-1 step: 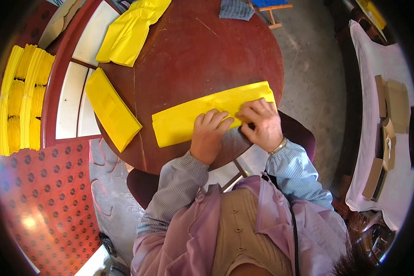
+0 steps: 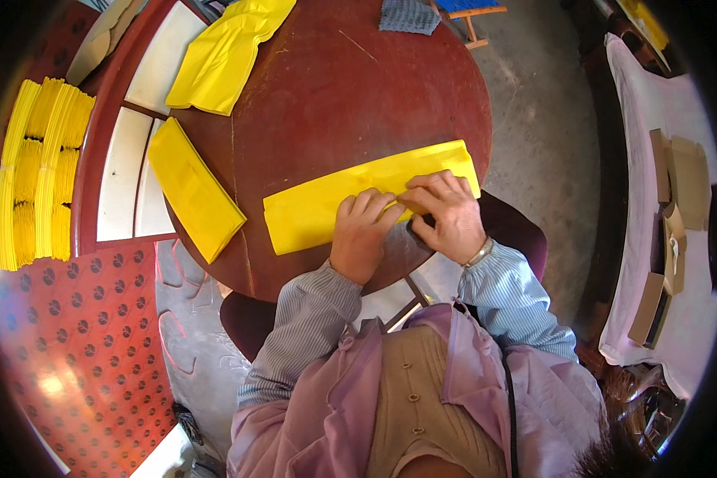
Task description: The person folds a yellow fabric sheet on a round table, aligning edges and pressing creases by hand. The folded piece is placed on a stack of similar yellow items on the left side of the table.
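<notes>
A long, flat-folded yellow sheet (image 2: 315, 211) lies slantwise across the near part of the round dark red table (image 2: 350, 95). I cannot tell whether it is paper or thin plastic. My left hand (image 2: 362, 237) grips its near edge around the middle, fingers bent over the top. Close by on the right, my right hand (image 2: 450, 213) has its fingertips pinched at the same edge, almost meeting the left fingertips. The thumbs' undersides and the layers beneath are hidden. To the left rests a folded yellow bundle (image 2: 193, 187), apart from both hands.
A loose yellow sheet (image 2: 227, 56) lies at the table's far left. Tied yellow stacks (image 2: 44, 171) stand further left, beside a red-and-white cabinet (image 2: 119, 175). A grey cloth (image 2: 409, 16) sits at the far edge. Open cardboard boxes (image 2: 673, 247) lie on a pale-covered surface at right.
My right hand has shifted a little to the left along the yellow sheet's near edge, closer to my left hand. The left hand and the sheet look unmoved.
</notes>
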`<state>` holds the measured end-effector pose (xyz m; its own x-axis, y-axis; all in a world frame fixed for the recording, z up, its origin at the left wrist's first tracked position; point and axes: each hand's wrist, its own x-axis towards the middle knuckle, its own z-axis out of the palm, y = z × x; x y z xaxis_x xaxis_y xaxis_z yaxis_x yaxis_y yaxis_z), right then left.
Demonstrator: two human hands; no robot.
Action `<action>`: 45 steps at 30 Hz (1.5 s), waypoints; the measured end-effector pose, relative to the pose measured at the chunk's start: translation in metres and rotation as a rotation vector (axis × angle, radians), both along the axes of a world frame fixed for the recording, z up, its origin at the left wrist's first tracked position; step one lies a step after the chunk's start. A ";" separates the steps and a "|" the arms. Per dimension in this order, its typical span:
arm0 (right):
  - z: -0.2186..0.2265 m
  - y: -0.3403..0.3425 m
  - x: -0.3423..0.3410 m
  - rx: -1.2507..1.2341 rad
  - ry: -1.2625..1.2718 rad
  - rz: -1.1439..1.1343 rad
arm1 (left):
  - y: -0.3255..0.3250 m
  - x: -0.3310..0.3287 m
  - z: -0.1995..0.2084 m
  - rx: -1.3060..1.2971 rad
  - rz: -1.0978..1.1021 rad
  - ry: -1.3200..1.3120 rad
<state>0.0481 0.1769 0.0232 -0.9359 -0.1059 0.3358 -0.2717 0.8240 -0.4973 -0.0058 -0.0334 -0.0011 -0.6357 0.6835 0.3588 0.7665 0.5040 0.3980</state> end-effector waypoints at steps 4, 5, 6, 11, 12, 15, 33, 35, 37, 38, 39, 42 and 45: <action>-0.005 0.013 0.008 -0.035 -0.009 -0.041 | -0.029 0.004 0.004 0.018 0.066 -0.068; -0.008 0.021 0.012 -0.062 0.003 -0.056 | -0.041 0.006 0.006 0.061 0.098 -0.083; -0.010 0.029 0.016 -0.050 -0.001 -0.073 | -0.054 0.010 0.008 0.051 0.142 -0.087; -0.019 0.047 0.022 -0.076 0.024 -0.197 | -0.092 0.025 0.008 0.069 0.354 -0.086; -0.020 0.046 0.022 -0.037 0.025 -0.220 | -0.092 0.023 0.005 0.099 0.358 -0.051; -0.021 0.042 0.018 0.000 0.008 -0.265 | -0.083 0.022 -0.003 0.014 0.446 -0.010; -0.003 0.012 0.023 0.016 -0.023 0.005 | -0.061 0.007 0.005 -0.017 0.033 -0.140; -0.005 0.027 0.033 0.011 -0.048 -0.066 | -0.067 0.013 0.006 0.062 0.082 -0.110; -0.008 0.037 0.038 -0.011 -0.055 -0.121 | -0.065 0.019 0.006 0.100 0.177 -0.079; -0.011 0.039 0.036 -0.006 0.003 -0.141 | -0.061 0.021 0.006 0.132 0.227 -0.057; -0.014 0.040 0.035 0.000 0.009 -0.159 | -0.057 0.022 0.005 0.108 0.267 -0.046; -0.021 0.038 0.028 -0.002 0.015 -0.199 | -0.040 0.023 0.004 0.023 0.392 -0.022; -0.021 0.040 0.025 0.023 0.016 -0.221 | -0.033 0.023 0.005 -0.084 0.481 -0.029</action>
